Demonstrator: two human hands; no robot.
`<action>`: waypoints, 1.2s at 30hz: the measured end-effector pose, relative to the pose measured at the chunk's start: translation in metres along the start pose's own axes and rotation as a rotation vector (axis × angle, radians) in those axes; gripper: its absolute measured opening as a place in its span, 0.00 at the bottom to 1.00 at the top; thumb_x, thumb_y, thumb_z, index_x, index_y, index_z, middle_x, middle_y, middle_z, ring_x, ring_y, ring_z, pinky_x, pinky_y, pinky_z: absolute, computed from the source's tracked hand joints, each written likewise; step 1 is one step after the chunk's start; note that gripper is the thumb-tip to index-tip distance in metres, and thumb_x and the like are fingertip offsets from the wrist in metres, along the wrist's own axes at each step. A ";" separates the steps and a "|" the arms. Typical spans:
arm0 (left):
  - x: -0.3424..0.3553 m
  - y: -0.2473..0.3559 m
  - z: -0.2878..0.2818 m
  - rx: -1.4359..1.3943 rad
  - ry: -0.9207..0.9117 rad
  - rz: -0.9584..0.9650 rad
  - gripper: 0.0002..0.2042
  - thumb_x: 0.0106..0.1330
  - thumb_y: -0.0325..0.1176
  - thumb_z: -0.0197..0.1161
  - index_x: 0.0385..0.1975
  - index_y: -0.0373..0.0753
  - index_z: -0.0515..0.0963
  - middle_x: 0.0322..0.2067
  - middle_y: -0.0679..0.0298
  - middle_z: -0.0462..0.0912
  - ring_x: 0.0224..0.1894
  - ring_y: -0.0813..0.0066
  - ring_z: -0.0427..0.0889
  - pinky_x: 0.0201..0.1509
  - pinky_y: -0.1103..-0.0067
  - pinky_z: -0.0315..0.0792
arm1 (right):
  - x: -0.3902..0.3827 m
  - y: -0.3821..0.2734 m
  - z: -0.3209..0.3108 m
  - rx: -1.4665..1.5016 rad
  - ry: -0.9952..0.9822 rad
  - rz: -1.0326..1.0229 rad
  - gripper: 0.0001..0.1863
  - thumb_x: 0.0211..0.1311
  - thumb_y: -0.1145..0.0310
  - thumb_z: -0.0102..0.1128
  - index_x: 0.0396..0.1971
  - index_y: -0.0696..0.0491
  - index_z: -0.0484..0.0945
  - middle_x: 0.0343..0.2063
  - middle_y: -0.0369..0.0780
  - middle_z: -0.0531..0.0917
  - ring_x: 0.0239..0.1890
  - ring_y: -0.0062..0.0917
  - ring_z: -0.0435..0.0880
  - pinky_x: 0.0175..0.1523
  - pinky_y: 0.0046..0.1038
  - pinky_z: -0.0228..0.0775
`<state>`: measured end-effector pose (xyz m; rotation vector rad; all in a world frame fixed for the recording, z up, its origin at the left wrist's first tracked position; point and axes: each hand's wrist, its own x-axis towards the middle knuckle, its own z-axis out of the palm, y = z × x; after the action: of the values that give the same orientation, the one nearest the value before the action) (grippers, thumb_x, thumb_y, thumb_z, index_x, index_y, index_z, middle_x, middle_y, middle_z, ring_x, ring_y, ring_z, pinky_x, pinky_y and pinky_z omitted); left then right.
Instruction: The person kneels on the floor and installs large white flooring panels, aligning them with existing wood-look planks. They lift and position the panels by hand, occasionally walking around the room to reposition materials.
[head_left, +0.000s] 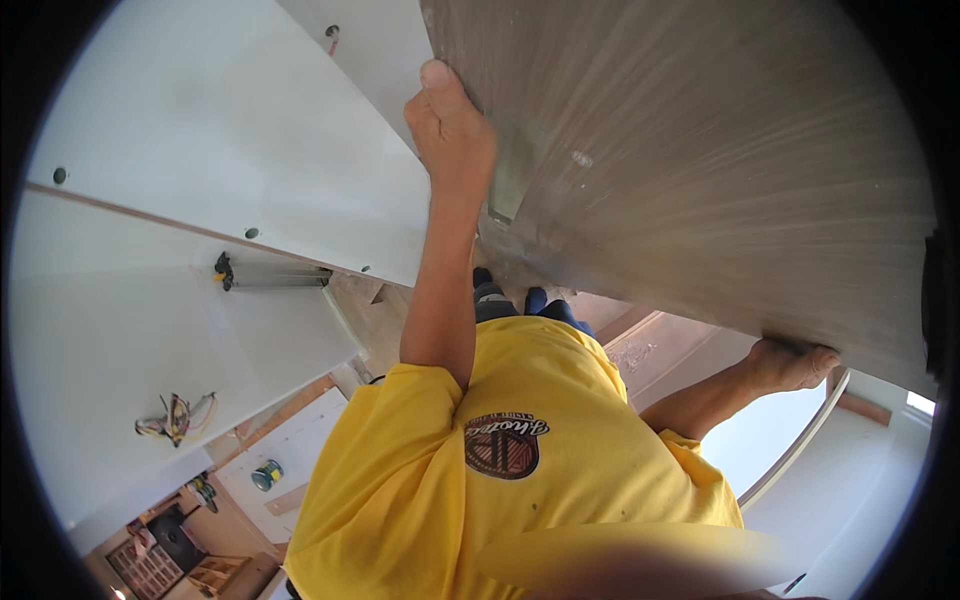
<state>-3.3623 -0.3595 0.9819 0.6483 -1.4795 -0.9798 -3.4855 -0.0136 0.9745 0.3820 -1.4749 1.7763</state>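
A large brown wood-grain panel (700, 170) fills the upper right of the view, tilted in front of me. My left hand (450, 125) is closed on its left edge, with the thumb pointing up and the fingers curled. Lower down on the right, my right hand (795, 365) grips the panel's lower edge; its fingers are partly hidden behind the board. Close beside my left hand stands a white panel (250, 130) with round holes along its lower edge.
To the left, another white board (110, 300) has a bundle of wires (177, 418) sticking out. A green can (267, 475) stands on a white surface below. An open organizer case (145, 570) lies at lower left. My feet (535, 300) are under the panel.
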 end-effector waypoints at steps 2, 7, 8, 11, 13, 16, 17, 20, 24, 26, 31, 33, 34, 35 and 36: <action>-0.009 0.005 -0.013 0.057 0.082 -0.073 0.33 0.75 0.55 0.37 0.11 0.34 0.58 0.10 0.69 0.56 0.18 0.78 0.55 0.21 0.71 0.51 | 0.003 0.001 0.003 0.039 -0.036 0.024 0.38 0.56 0.38 0.62 0.47 0.61 0.75 0.47 0.45 0.77 0.51 0.35 0.75 0.54 0.41 0.69; -0.024 0.016 -0.057 0.077 0.219 -0.054 0.32 0.75 0.53 0.37 0.12 0.34 0.60 0.10 0.68 0.59 0.18 0.78 0.57 0.22 0.72 0.52 | 0.007 0.001 0.021 0.115 -0.141 0.037 0.37 0.55 0.38 0.63 0.46 0.61 0.75 0.46 0.45 0.78 0.49 0.35 0.76 0.52 0.40 0.72; -0.024 0.017 -0.065 0.074 0.239 -0.051 0.31 0.75 0.53 0.37 0.13 0.33 0.59 0.10 0.68 0.59 0.19 0.78 0.57 0.21 0.72 0.52 | 0.007 0.000 0.027 0.143 -0.181 0.071 0.37 0.55 0.39 0.63 0.46 0.61 0.75 0.45 0.45 0.78 0.48 0.35 0.77 0.52 0.40 0.72; -0.018 0.020 -0.096 0.088 0.320 -0.044 0.31 0.75 0.52 0.37 0.14 0.33 0.59 0.11 0.68 0.59 0.19 0.79 0.57 0.21 0.73 0.52 | -0.001 -0.005 0.050 0.242 -0.261 0.133 0.35 0.56 0.39 0.62 0.45 0.61 0.76 0.44 0.44 0.79 0.47 0.34 0.78 0.50 0.38 0.73; -0.014 0.021 -0.124 0.155 0.370 -0.034 0.31 0.75 0.52 0.37 0.14 0.33 0.59 0.11 0.68 0.60 0.19 0.79 0.57 0.21 0.73 0.52 | -0.014 -0.009 0.071 0.319 -0.329 0.166 0.34 0.57 0.40 0.62 0.44 0.61 0.76 0.42 0.43 0.80 0.46 0.33 0.78 0.49 0.36 0.74; -0.011 0.019 -0.167 0.197 0.499 -0.046 0.30 0.76 0.52 0.36 0.16 0.33 0.58 0.13 0.67 0.62 0.20 0.79 0.57 0.22 0.73 0.52 | -0.043 -0.018 0.108 0.367 -0.415 0.238 0.37 0.57 0.39 0.61 0.47 0.62 0.75 0.44 0.45 0.79 0.49 0.33 0.76 0.53 0.36 0.71; -0.008 0.016 -0.182 0.207 0.553 -0.060 0.29 0.76 0.51 0.36 0.16 0.33 0.58 0.13 0.67 0.62 0.21 0.78 0.57 0.22 0.72 0.52 | -0.054 -0.022 0.122 0.353 -0.432 0.211 0.37 0.58 0.39 0.60 0.47 0.62 0.75 0.45 0.45 0.79 0.50 0.33 0.76 0.53 0.36 0.71; -0.006 0.007 -0.231 0.285 0.723 -0.133 0.28 0.76 0.50 0.35 0.18 0.33 0.59 0.16 0.66 0.65 0.22 0.74 0.59 0.24 0.69 0.55 | -0.091 -0.042 0.169 0.369 -0.465 0.145 0.31 0.61 0.41 0.57 0.38 0.60 0.78 0.38 0.43 0.81 0.39 0.28 0.80 0.44 0.32 0.74; -0.005 -0.005 -0.287 0.510 0.915 -0.152 0.27 0.77 0.51 0.33 0.38 0.27 0.67 0.35 0.55 0.72 0.37 0.65 0.69 0.45 0.68 0.66 | -0.142 -0.075 0.220 0.457 -0.636 0.240 0.24 0.63 0.47 0.60 0.23 0.55 0.72 0.19 0.35 0.75 0.19 0.19 0.73 0.23 0.23 0.66; -0.002 -0.005 -0.313 -0.006 0.747 -0.135 0.33 0.76 0.53 0.31 0.66 0.27 0.50 0.64 0.45 0.57 0.64 0.59 0.60 0.70 0.69 0.55 | -0.163 -0.085 0.242 0.366 -0.666 0.314 0.20 0.64 0.54 0.61 0.20 0.53 0.69 0.15 0.32 0.70 0.15 0.15 0.68 0.19 0.18 0.60; 0.023 0.003 -0.365 0.091 0.855 -0.147 0.40 0.71 0.62 0.28 0.69 0.30 0.48 0.68 0.47 0.52 0.68 0.50 0.57 0.70 0.54 0.57 | -0.204 -0.114 0.288 0.489 -0.816 0.181 0.26 0.61 0.46 0.61 0.38 0.59 0.79 0.29 0.43 0.82 0.31 0.26 0.79 0.35 0.31 0.72; 0.044 0.000 -0.383 0.097 0.839 -0.072 0.41 0.71 0.63 0.28 0.68 0.30 0.48 0.68 0.46 0.51 0.69 0.48 0.56 0.70 0.54 0.57 | -0.218 -0.125 0.319 0.531 -0.881 0.250 0.27 0.60 0.45 0.62 0.33 0.61 0.79 0.22 0.42 0.80 0.25 0.25 0.78 0.29 0.30 0.71; 0.051 -0.004 -0.390 0.118 0.825 -0.063 0.41 0.70 0.64 0.28 0.68 0.30 0.48 0.68 0.46 0.51 0.68 0.47 0.56 0.70 0.54 0.57 | -0.223 -0.129 0.330 0.526 -0.933 0.283 0.28 0.59 0.44 0.62 0.31 0.61 0.79 0.19 0.42 0.79 0.23 0.25 0.77 0.27 0.29 0.70; 0.055 -0.009 -0.398 0.145 0.841 -0.058 0.41 0.70 0.65 0.28 0.68 0.30 0.49 0.68 0.46 0.52 0.68 0.46 0.57 0.70 0.53 0.57 | -0.229 -0.132 0.342 0.568 -0.945 0.331 0.29 0.59 0.43 0.62 0.30 0.61 0.78 0.18 0.41 0.79 0.22 0.24 0.76 0.26 0.28 0.69; 0.059 -0.009 -0.406 0.141 0.881 -0.073 0.42 0.70 0.65 0.28 0.68 0.30 0.49 0.68 0.46 0.52 0.68 0.45 0.57 0.70 0.53 0.57 | -0.232 -0.139 0.353 0.612 -0.960 0.364 0.30 0.58 0.42 0.62 0.30 0.61 0.78 0.17 0.41 0.78 0.21 0.23 0.76 0.24 0.27 0.68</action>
<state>-2.9757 -0.4986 0.9879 1.0694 -0.7411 -0.5172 -3.3198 -0.4249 1.0165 1.5247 -1.6169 2.5033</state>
